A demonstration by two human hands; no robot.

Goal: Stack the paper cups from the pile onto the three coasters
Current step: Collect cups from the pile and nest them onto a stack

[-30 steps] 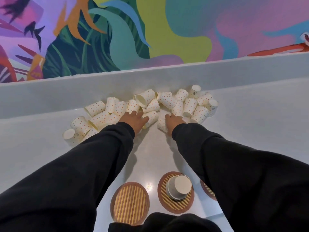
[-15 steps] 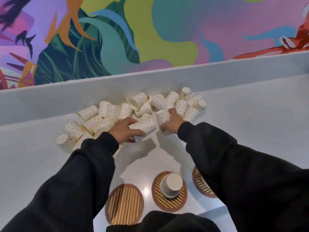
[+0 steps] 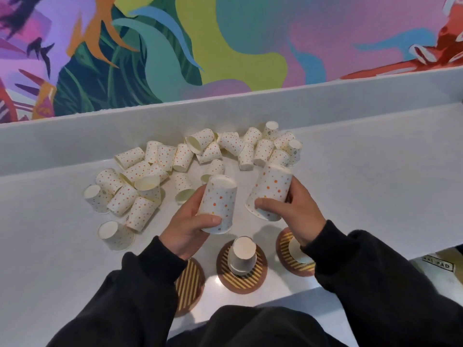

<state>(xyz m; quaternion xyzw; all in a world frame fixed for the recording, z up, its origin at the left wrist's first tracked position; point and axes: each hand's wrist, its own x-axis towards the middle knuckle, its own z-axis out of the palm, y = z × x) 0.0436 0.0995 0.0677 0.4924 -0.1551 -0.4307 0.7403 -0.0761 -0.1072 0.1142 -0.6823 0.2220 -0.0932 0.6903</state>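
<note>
Dotted paper, orange and red on white: gripping one upturned cup in the left hand, thumb across its lower wall near the rim, fingers wrapped behind, base tipped up and away. Holding a second dotted cup in the right hand just beside the first, thumb pressing near its rim, fingers curled around the far side, base likewise pointing up. Keeping both cups lifted clear of the pale worktop, apart from each other.

Just below the left wrist, lying flat: the left coaster, brown with gold stripes, half hidden under the black sleeve, carrying no cup on its visible part. Between the two hands and nearer the body: the middle coaster, bearing an inverted white stack, apparently more than one cup nested. Under the right wrist: the right coaster, partly covered by the arm, with a white cup on it, mostly hidden.

Beyond the hands, spreading across the worktop toward the raised back ledge: the pile of loose dotted cups, most lying on their sides, several touching or overlapping. Out to the left of the left hand, one cup lying slightly apart from the others. Past the ledge, a painted wall in purple, green, teal and pink.
</note>
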